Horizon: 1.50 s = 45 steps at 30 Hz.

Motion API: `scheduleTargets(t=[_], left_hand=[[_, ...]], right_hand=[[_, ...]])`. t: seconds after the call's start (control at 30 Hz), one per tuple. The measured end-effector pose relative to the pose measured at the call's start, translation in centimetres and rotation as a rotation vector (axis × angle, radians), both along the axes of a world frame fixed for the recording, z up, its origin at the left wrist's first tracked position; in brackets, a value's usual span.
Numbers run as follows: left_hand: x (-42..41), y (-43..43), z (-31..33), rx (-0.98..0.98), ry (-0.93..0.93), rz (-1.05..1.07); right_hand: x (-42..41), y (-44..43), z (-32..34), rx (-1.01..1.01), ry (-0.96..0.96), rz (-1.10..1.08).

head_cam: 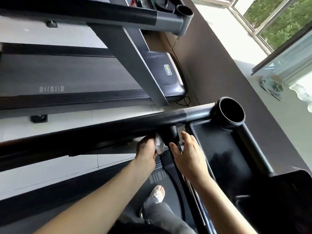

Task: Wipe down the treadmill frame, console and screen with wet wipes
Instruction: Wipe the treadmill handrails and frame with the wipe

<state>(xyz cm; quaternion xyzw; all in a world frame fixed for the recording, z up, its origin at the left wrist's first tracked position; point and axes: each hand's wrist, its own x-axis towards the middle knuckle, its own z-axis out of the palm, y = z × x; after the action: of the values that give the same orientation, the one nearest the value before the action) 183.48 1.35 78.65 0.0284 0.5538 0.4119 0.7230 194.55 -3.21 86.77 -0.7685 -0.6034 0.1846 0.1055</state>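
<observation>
Low centre: foot [158, 194] on the belt [167, 181]. Mid-frame: left hand [146, 149] grips a white wipe [159, 144], pressed into the corner where a short post [172, 135] drops from the handrail [101, 134]. Right hand [187, 151] open, fingers straight, just right of the post; contact unclear. The rail's long axis runs from the left edge up-right to the cup holder [232, 112]. Left hand nearer the rail, so the next stroke likely falls to it.

The wet wipe [158, 143] is white. The handrail [101, 130], the cup holder [232, 112] and the console tray [219, 146] are black. The neighbouring treadmill's upright [140, 65] is grey, and its motor cover [157, 59] carries a yellow-green logo [168, 70]. The floor tiles [50, 119] are light grey, the sandal [157, 194] white.
</observation>
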Motion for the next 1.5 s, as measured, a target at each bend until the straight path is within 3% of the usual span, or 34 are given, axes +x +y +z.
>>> scheduleTargets(t=[0.17,0.37,0.43,0.53,0.63,0.87,1.0,1.2,1.27,1.43,1.5], left_hand=[[1.8,0.9,-1.2,0.04,-0.176,-0.043],[0.5,1.0,-0.4,0.146,0.004,-0.333],[0.1,1.2,-0.5,0.145,0.008,-0.253],[0.9,1.3,-0.3,0.071,-0.222,-0.041],[2.5,1.0,-0.5,-0.024,-0.318,0.09],[2.4,0.9,-0.5,0.057,-0.331,-0.021],[2.0,1.2,-0.2,0.062,-0.185,-0.028],[1.4,0.4,-1.1,0.252,0.383,-0.202],[1.1,-0.1,-1.4,0.262,0.457,-0.232],[1.3,1.2,-1.3,-0.042,0.118,-0.121],[2.3,1.8,-0.6,-0.036,0.005,-0.085]], right_hand=[[-0.7,-0.4,-1.9,0.089,-0.057,0.027],[-0.1,-0.2,-2.1,0.168,-0.077,0.063],[-0.1,-0.1,-2.2,0.181,-0.071,0.062],[-0.1,-0.2,-2.5,0.207,-0.064,0.065],[0.0,-0.3,-2.6,0.208,-0.055,0.056],[0.2,-0.5,-2.5,0.216,-0.064,0.063],[0.3,-0.4,-2.8,0.215,-0.087,0.062],[0.4,-0.4,-3.1,0.223,-0.042,0.044],[0.3,-0.3,-3.2,0.228,-0.035,0.03],[0.3,-0.1,-3.2,0.217,-0.036,0.022],[0.3,-0.1,-3.1,0.216,-0.035,0.027]])
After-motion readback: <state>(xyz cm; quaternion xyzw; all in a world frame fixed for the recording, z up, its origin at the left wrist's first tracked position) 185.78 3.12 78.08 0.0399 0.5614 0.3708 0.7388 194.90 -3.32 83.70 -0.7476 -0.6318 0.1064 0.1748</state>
